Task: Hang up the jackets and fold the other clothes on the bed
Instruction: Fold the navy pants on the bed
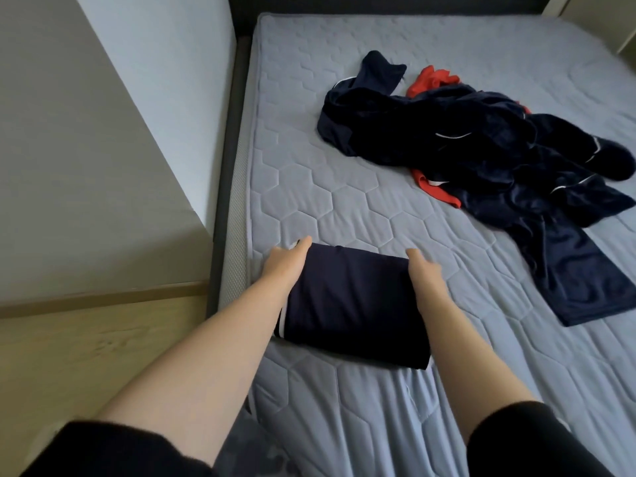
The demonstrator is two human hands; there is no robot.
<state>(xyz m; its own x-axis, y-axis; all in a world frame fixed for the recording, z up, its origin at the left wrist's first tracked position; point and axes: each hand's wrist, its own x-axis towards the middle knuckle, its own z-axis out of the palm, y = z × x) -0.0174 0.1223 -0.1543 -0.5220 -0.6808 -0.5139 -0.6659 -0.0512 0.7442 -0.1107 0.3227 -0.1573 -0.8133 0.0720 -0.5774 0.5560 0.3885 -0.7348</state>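
A folded navy garment (351,304) lies flat near the bed's left edge, a white stripe showing at its lower left corner. My left hand (285,263) lies along its left side with straight fingers. My right hand (425,273) lies along its right side, fingers straight as well. Both hands touch the garment's edges without curling round it. Farther back on the right sits a crumpled pile of navy clothes (481,142) with white piping. Red fabric (433,79) pokes out at the pile's top and at its lower left.
The grey-blue quilted mattress (309,173) fills most of the view, in a dark bed frame (227,173). A white wall and skirting run along the left, over a wooden floor (86,356). Bare mattress lies between the folded garment and the pile.
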